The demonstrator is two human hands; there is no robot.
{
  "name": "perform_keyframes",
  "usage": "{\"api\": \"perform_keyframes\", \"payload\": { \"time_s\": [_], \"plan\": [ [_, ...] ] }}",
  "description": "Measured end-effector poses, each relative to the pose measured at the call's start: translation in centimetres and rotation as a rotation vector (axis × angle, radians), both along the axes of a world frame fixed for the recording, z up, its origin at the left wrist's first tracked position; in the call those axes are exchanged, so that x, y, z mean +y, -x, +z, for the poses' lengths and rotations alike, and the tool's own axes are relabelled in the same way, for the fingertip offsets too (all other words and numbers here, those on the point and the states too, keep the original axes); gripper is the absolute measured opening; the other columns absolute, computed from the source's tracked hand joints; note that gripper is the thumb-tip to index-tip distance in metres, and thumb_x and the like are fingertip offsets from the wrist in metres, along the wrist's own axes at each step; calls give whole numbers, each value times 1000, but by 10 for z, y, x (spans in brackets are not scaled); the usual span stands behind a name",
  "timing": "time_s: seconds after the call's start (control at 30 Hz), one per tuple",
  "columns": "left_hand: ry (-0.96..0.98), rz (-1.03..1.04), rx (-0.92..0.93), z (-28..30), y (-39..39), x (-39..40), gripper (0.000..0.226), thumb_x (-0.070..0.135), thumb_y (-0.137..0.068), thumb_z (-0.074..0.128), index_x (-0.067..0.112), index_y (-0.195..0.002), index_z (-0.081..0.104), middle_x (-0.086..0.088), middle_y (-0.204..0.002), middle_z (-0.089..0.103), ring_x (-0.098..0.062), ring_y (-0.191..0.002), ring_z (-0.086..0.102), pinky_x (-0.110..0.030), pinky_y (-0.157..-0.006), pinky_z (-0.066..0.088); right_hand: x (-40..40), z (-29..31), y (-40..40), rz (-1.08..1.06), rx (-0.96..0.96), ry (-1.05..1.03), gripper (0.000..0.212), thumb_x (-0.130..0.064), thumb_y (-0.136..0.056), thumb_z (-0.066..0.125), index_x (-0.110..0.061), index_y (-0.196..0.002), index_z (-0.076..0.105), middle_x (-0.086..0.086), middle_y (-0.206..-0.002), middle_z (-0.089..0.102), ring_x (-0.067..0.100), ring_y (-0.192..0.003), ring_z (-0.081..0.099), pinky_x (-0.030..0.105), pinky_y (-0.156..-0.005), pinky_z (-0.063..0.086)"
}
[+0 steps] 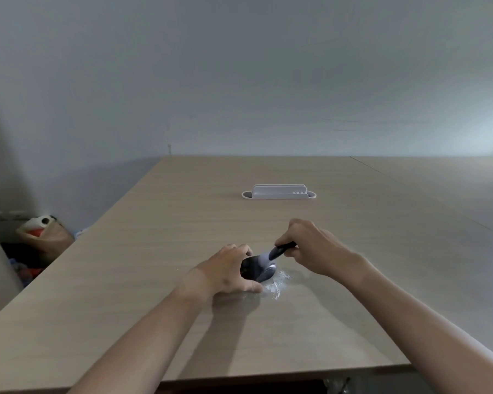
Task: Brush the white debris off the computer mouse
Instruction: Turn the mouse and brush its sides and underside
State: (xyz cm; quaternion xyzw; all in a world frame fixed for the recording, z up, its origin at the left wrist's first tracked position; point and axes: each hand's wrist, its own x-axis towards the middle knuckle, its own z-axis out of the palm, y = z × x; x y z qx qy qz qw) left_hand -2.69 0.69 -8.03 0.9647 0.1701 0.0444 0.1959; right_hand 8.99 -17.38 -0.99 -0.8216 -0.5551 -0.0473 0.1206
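A dark grey computer mouse [258,269] lies on the wooden table [154,251]. My left hand [228,271] grips it from the left side, fingers over its top and thumb at its near edge. My right hand [315,248] holds a small dark-handled brush [279,251] whose pale bristles touch the mouse's far top. White debris [276,284] is scattered on the table just right of and in front of the mouse.
A white cable-port tray [279,192] sits in the table farther back. Past the table's left edge, a brown bag with a toy [44,231] stands on the floor. A grey wall rises behind the table.
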Motion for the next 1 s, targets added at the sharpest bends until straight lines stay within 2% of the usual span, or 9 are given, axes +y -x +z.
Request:
{"api": "perform_keyframes", "payload": {
  "time_s": [0.17,0.27,0.37,0.47,0.57,0.67,0.8,0.9,1.0],
  "plan": [
    [10,-12,-69,-1,2,-1,37,40,-64,71,26,-94,56,-1,-99,59,-23,-102,51,-25,-78,38,10,-8,18,57,19,-10,25,-17,-85,58,-34,-99,70,-5,-87,47,22,-79,57,41,-70,53],
    [51,-10,-52,4,5,0,55,43,-63,74,22,-113,62,0,-105,65,-19,-103,53,-26,-82,44,6,-11,19,53,-14,44,30,-12,-87,54,-33,-100,71,-4,-86,43,23,-76,52,34,-65,45],
    [57,13,-27,7,9,1,59,52,-59,74,23,-110,63,2,-103,64,-18,-102,54,-34,-86,51,-2,-5,10,7,-84,71,25,-11,-85,56,-27,-97,72,-5,-88,44,25,-84,58,32,-67,42],
    [-29,-30,26,8,11,-1,72,47,-59,77,21,-122,54,-1,-113,56,-19,-108,49,-34,-93,46,-2,-2,8,-19,-51,18,25,-17,-86,57,-31,-101,71,-7,-89,44,25,-89,60,33,-70,44],
    [-46,-94,-2,10,10,-3,57,34,-62,76,21,-113,54,-3,-105,58,-24,-106,52,-33,-90,45,5,-9,17,44,49,-39,32,-24,-87,51,-43,-107,67,-6,-88,44,22,-83,59,39,-74,50],
    [3,-114,-22,12,10,-3,56,28,-60,74,27,-115,60,4,-99,68,-17,-95,58,-29,-82,48,5,-21,18,71,53,19,31,-19,-87,51,-34,-106,71,-4,-83,42,25,-81,57,41,-75,50],
    [17,-85,-19,12,10,-4,66,31,-60,76,31,-124,58,4,-107,67,-17,-104,57,-24,-82,47,1,-20,1,27,39,49,22,-18,-79,51,-9,-87,69,7,-68,49,36,-81,57,46,-68,53],
    [-12,-27,-17,11,7,-9,83,42,-59,80,23,-133,49,-3,-118,58,-23,-117,50,-29,-91,44,4,-18,-7,-29,63,-67,26,-16,-80,51,-20,-91,74,-5,-72,48,28,-84,59,42,-72,53],
    [18,46,-7,9,3,-15,99,48,-61,81,14,-140,34,-11,-129,50,-27,-125,42,-35,-99,42,11,-25,-7,-72,83,-118,26,-17,-80,49,-20,-91,73,3,-83,52,28,-86,59,43,-73,54]
  ]
}}
